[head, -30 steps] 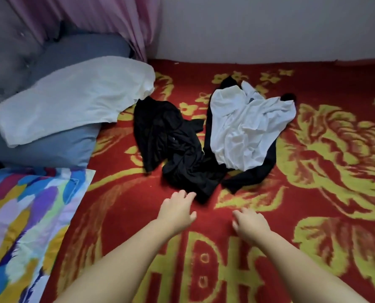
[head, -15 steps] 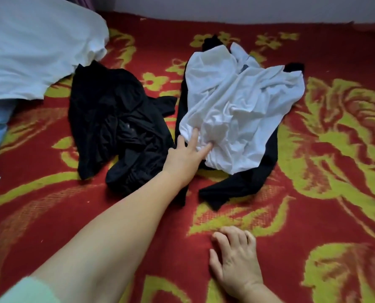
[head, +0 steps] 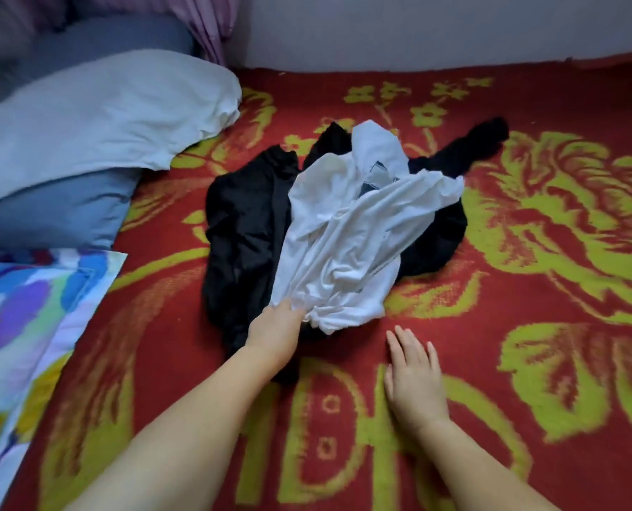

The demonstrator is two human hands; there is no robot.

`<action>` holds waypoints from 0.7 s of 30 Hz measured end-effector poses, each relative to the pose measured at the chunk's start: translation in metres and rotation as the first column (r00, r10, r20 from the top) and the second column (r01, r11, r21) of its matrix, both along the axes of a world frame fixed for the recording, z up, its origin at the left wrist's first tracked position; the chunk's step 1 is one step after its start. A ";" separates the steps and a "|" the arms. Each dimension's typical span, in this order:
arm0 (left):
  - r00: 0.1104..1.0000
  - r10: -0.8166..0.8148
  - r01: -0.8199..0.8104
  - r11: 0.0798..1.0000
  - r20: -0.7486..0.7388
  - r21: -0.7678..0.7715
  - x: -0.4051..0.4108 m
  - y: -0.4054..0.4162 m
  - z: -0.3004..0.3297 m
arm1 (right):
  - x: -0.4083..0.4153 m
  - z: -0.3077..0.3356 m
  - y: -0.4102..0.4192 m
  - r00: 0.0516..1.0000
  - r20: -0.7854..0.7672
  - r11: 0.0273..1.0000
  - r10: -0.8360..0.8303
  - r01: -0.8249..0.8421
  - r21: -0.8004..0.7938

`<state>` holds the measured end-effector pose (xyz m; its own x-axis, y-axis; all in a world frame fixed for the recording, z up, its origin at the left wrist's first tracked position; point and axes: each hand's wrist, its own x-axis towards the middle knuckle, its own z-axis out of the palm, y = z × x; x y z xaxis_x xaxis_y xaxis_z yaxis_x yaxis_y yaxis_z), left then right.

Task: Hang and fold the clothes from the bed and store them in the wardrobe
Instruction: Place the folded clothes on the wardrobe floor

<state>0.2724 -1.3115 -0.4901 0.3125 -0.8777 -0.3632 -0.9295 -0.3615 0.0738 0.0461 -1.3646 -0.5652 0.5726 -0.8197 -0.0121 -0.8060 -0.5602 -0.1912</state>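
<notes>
Left hand (head: 275,328) grips white garment (head: 347,234); right hand (head: 414,378) flat at 5 o'clock. Risk: tangled black clothes (head: 244,230) drag along.

Both forearms were bare, with no sleeves in view. The left hand (head: 275,331) and right hand (head: 414,378) wore no rings or gloves.

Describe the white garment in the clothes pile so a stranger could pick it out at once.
Start at the red bed cover with yellow flowers and find the clothes heap at its middle. On top of the crumpled black garments lies the wrinkled white cloth garment, its near edge pinched by the left hand. It is the only white piece in the heap, unlike the smooth white pillow at the left.
</notes>
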 end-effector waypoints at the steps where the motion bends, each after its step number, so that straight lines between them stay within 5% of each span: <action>1: 0.999 0.010 -0.010 1.000 -0.043 0.006 -0.011 0.020 0.001 | -0.003 0.006 0.014 0.999 -0.032 0.997 -0.034 0.037 0.072; 5: 0.983 -0.009 0.013 1.000 -0.186 0.020 -0.065 0.086 0.020 | -0.007 0.042 0.066 0.999 -0.036 0.980 -0.026 0.033 0.194; 14: 0.926 -0.240 0.253 0.967 -0.291 0.008 -0.134 0.225 0.115 | -0.053 0.153 0.177 0.877 -0.179 0.890 0.447 -0.415 0.189; 21: 0.803 -0.252 0.355 0.930 -0.540 0.093 -0.199 0.274 0.134 | -0.123 0.201 0.230 0.762 -0.412 0.844 0.500 -0.322 0.429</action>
<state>0.0732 -1.0379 -0.3559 -0.2346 -0.7987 -0.5541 -0.8390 -0.1215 0.5304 -0.0765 -1.1350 -0.3645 0.6933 -0.4036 -0.5970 -0.5413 -0.8385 -0.0617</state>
